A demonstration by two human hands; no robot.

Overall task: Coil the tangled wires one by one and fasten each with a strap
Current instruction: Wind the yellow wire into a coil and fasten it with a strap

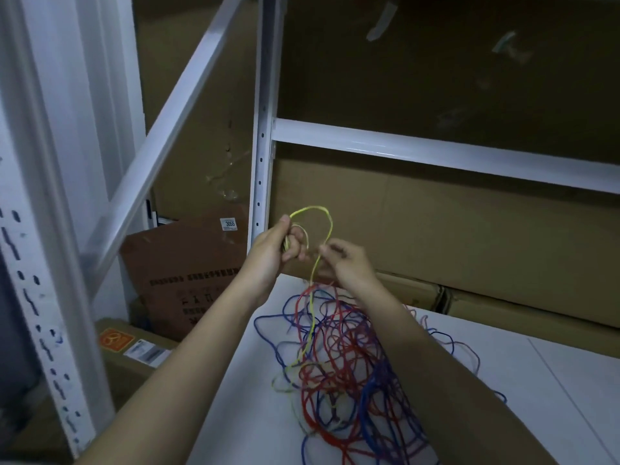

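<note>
A flat white table top (553, 397) carries the load, its far edge running from nine o'clock up towards three o'clock. Directly on it lies a loose tangled heap of thin red and blue wires (342, 370), with a yellow-green wire (310, 330) threaded through, spilling towards six o'clock.

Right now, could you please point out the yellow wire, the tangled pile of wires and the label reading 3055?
yellow wire (327, 214): head view, top of the raised loop.
tangled pile of wires (342, 370): head view, red strands mid-pile.
label reading 3055 (229, 224): head view, centre of the white sticker.
</note>
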